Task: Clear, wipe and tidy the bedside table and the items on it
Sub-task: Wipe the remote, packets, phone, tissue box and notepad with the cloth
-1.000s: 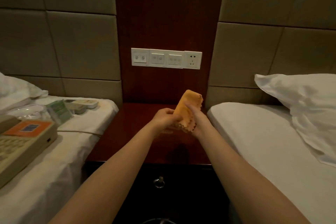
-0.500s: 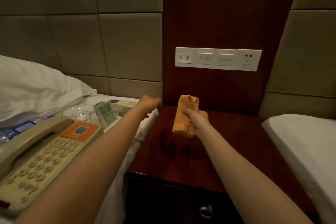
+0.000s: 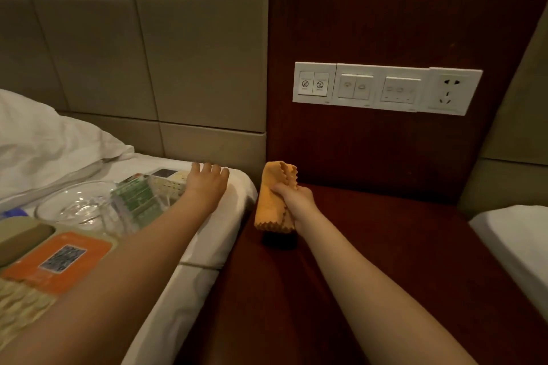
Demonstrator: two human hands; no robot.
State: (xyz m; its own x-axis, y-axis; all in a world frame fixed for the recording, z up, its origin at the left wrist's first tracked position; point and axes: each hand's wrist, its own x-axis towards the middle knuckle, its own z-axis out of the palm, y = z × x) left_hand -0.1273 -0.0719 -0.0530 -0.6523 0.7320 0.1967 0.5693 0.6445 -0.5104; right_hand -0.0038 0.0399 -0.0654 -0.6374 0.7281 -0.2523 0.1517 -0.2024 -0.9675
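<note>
Two bare hands are stretched forward over the corner between a bed and a bedside bench. The right hand [image 3: 296, 200] is clenched round an orange cloth [image 3: 271, 207]. The cloth is gripped at its middle, so that a bunched end stands above the fist and a zigzag-cut edge hangs below it. It is held over the left rear part of the dark red wooden bench [image 3: 385, 246], where a shadow is cast beneath it; whether its lower edge touches the wood cannot be told. The left hand [image 3: 207, 185] is released, palm down, with its fingers straight and slightly spread, and nothing is grasped by it. It is reached out over the corner of the white-sheeted bed [image 3: 213, 240] to the left of the bench, with a pale object [image 3: 167, 185] marked with rows of small dots just beside it on the left. Whether the sheet is touched by the fingertips cannot be told. Nearer on the same bed some green packets [image 3: 138, 200], a clear glass bowl [image 3: 74, 207] and a beige telephone [image 3: 35, 275] with an orange label are laid, the telephone partly hidden by the left forearm. A white pillow [image 3: 44, 139] is set further left against the padded headboard [image 3: 201, 53]. A row of white switches [image 3: 385, 87] with a socket is fixed to the wooden panel behind the bench.
</note>
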